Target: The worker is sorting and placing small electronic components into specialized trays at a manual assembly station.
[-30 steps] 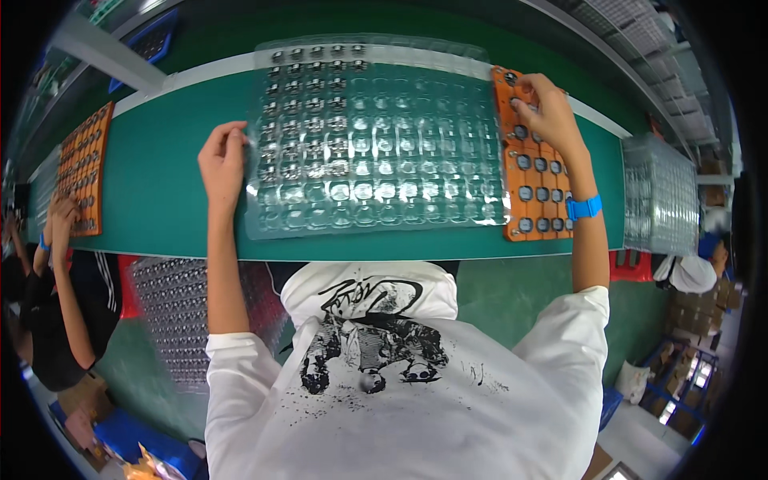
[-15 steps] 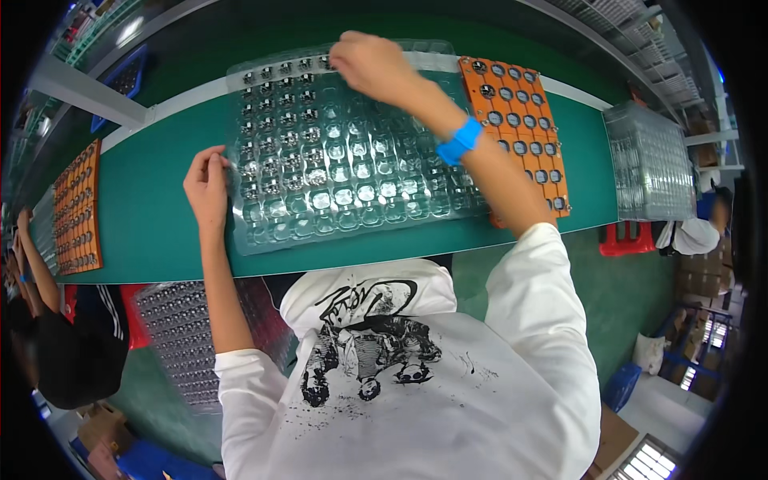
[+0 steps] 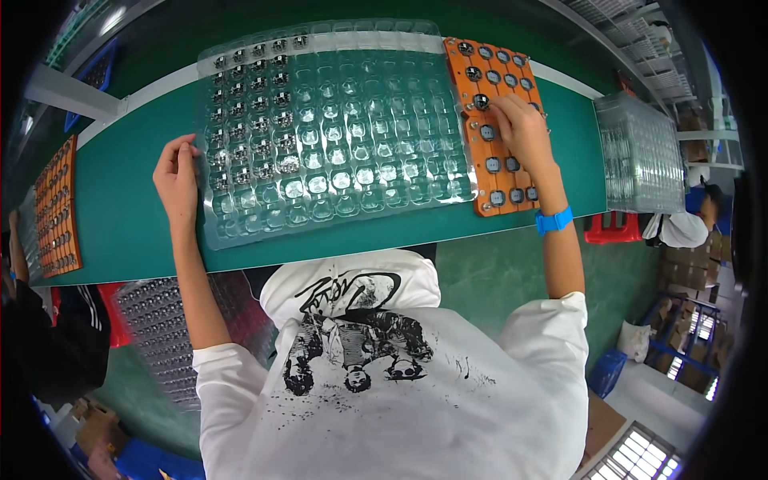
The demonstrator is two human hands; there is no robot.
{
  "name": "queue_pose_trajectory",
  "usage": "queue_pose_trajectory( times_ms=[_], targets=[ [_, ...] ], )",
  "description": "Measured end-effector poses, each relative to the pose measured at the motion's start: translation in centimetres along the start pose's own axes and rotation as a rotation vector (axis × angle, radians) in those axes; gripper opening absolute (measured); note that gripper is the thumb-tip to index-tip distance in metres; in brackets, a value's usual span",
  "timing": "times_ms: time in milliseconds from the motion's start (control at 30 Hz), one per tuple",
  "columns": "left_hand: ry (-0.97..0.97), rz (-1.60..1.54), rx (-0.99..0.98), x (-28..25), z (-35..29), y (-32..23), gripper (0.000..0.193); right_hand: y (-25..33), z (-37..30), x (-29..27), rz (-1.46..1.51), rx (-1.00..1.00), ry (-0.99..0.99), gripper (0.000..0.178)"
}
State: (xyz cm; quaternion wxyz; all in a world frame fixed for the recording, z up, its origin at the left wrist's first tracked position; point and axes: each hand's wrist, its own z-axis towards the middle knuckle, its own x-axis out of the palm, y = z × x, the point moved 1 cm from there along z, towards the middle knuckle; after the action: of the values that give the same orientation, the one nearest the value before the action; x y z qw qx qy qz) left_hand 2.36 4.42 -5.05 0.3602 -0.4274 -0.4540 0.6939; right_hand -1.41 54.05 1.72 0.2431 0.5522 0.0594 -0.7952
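Clear tray (image 3: 336,128): on green belt (image 3: 112,216)
Left hand (image 3: 178,172): fingers curled against tray's left edge
Right hand (image 3: 524,132): right of tray, on orange board (image 3: 496,172), seemingly pinching a small round part (image 3: 481,102)

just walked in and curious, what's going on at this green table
A person in a white printed shirt works at a green table. The left hand rests on the edge of a large clear plastic blister tray, partly filled with small round parts. The right hand reaches onto an orange holed fixture board beside it.
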Motion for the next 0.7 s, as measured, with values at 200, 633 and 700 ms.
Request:
queue_pose_trajectory(
  times_ms=[200,633,700],
  targets=[
    [-0.013,-0.018,0.000,0.0,-0.2,-0.1,0.020,-0.1,1.0,-0.5,-0.083,-0.081,0.083,0.012],
    [-0.011,-0.041,-0.022,-0.2,-0.2,-0.3,0.019,-0.9,3.6,-1.3,0.098,0.080,0.362,0.014],
    [-0.015,-0.044,-0.033,0.1,-0.2,-0.4,0.019,-2.5,5.0,-0.6,0.239,0.128,0.102,0.017]
  ],
)
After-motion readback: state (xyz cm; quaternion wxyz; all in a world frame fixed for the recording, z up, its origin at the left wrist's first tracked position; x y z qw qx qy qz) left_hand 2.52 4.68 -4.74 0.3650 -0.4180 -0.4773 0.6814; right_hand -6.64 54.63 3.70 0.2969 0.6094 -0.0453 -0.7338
